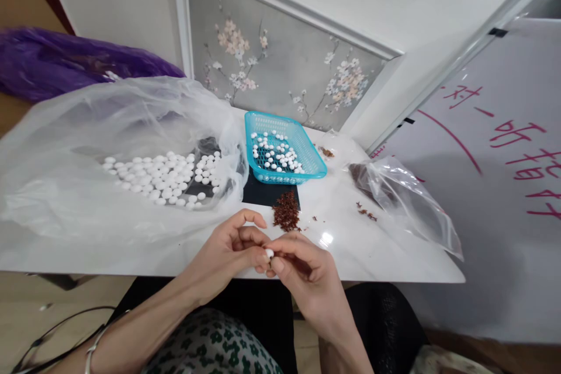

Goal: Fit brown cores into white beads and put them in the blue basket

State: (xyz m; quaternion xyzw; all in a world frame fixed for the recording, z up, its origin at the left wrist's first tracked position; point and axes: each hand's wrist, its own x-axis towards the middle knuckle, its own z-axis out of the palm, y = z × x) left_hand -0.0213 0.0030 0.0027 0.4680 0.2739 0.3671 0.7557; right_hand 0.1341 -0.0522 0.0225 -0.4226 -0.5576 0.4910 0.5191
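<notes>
Over the table's front edge, my left hand (pixel 236 248) pinches a small white ball (pixel 269 253) between thumb and fingertips. My right hand (pixel 309 266) meets it from the right, its thumb and fingers closed close against the ball. Whatever those right fingertips grip is too small and covered to make out. Just beyond both hands lies a heap of small reddish-brown pieces (pixel 286 211). Behind the heap, a blue plastic basket (pixel 318 170) holds several white balls (pixel 287 158) at its bottom.
A large clear plastic bag (pixel 52 169) with many white balls (pixel 153 175) spreads over the left side. Behind it lies a purple bag (pixel 65 61). A clear bag with brown contents (pixel 405 201) rests at right, near a whiteboard (pixel 473 216). A dark mat (pixel 258 190) lies under the basket.
</notes>
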